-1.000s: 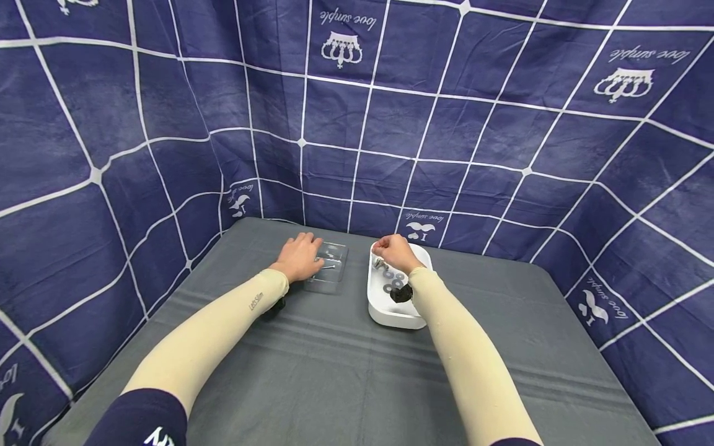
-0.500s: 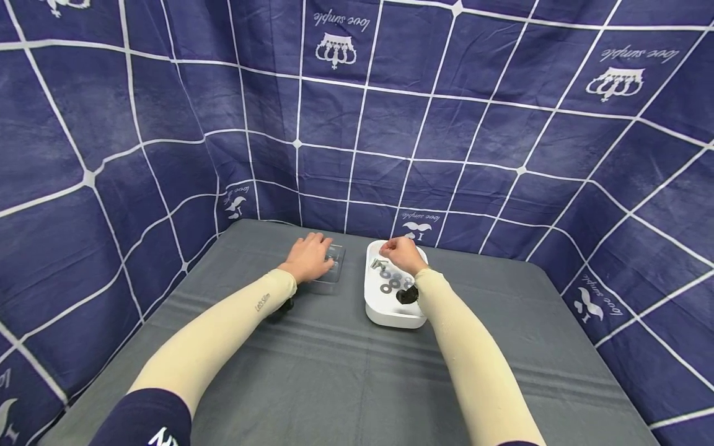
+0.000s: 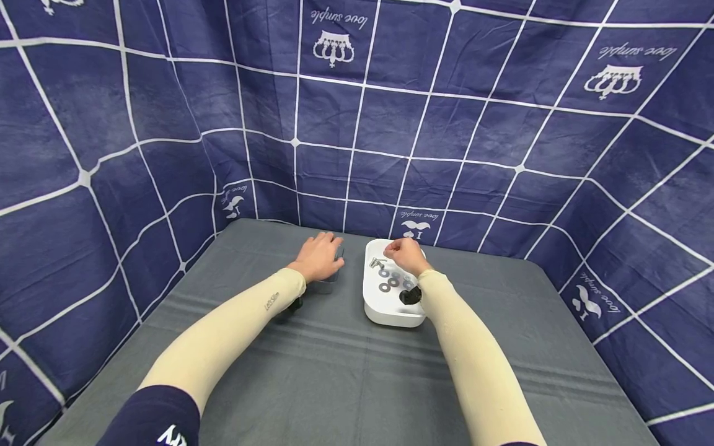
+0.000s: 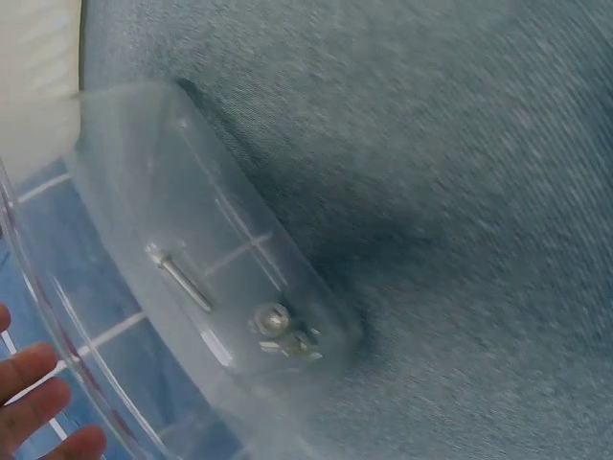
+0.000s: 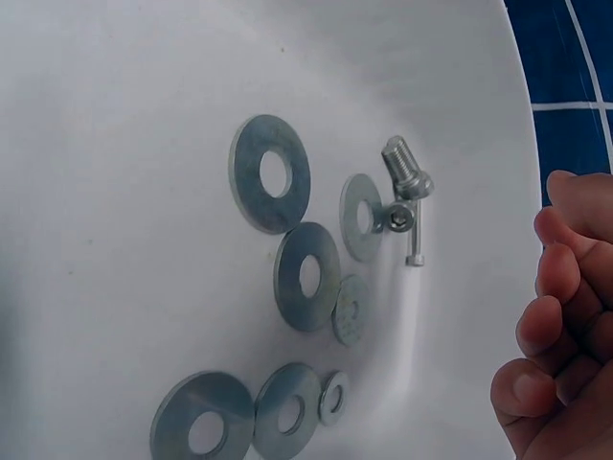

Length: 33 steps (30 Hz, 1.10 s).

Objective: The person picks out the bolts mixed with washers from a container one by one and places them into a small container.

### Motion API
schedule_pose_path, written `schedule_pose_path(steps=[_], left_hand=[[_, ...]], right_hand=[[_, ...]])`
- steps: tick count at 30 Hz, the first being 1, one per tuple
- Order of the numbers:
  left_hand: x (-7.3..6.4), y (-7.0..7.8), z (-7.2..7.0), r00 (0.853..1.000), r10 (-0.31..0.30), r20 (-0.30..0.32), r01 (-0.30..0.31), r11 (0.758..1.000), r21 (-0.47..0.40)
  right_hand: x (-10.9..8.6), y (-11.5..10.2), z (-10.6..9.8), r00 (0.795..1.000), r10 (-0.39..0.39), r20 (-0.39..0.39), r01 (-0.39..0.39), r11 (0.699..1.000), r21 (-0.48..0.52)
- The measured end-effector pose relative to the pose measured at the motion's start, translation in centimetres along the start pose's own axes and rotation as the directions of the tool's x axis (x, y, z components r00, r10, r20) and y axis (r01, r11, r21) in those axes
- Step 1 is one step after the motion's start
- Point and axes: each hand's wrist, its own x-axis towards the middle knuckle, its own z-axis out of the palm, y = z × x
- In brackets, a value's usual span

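My left hand [image 3: 320, 257] lies over a clear plastic box [image 3: 325, 287], fingers spread and mostly straight, hiding most of it. In the left wrist view its fingers [image 4: 38, 402] show beside the clear wall. A small bolt [image 4: 184, 282] lies in the box near what look like nuts [image 4: 274, 320]. Over the far end of the white tray [image 3: 394, 319] hovers my right hand [image 3: 407, 255], fingers curled and thumb near the index finger. Nothing shows in its grasp. Below lie several grey washers [image 5: 308, 276] and a few bolts [image 5: 406, 171].
Grey cloth [image 3: 334, 371] covers the table. A blue curtain [image 3: 390, 124] with white grid lines hangs behind it and along both sides. The tray stands right of the box, with a narrow strip of cloth between them.
My left hand has shifted right over the clear box, covering more of it. My right hand has lifted slightly off the bolts, moving a little right relative to the tray.
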Motion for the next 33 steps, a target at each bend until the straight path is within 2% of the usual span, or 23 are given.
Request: schedule_pose_path(steps=[9,14,20,33], left_hand=[[0.8,1.6,-0.1,1.0,0.02,0.005,-0.02,1.0,-0.002],[1.3,2.7,0.2,0.999,0.052,-0.003,-0.052,0.999,-0.003],[1.8,4.2,0.5,0.997,0.072,0.005,-0.072,0.997,-0.011],[2.5,5.9,1.7,0.996,0.08,0.029,-0.08,0.997,-0.02]], right_hand=[[-0.3,0.7,-0.3,0.999,0.037,0.002,-0.037,0.999,0.009],[-0.5,0.9,-0.2,0.998,0.057,0.0,-0.057,0.998,0.003],[-0.6,1.3,0.1,0.997,0.077,0.006,-0.077,0.996,-0.039],[-0.4,1.8,0.5,0.998,0.064,-0.021,-0.065,0.995,-0.071]])
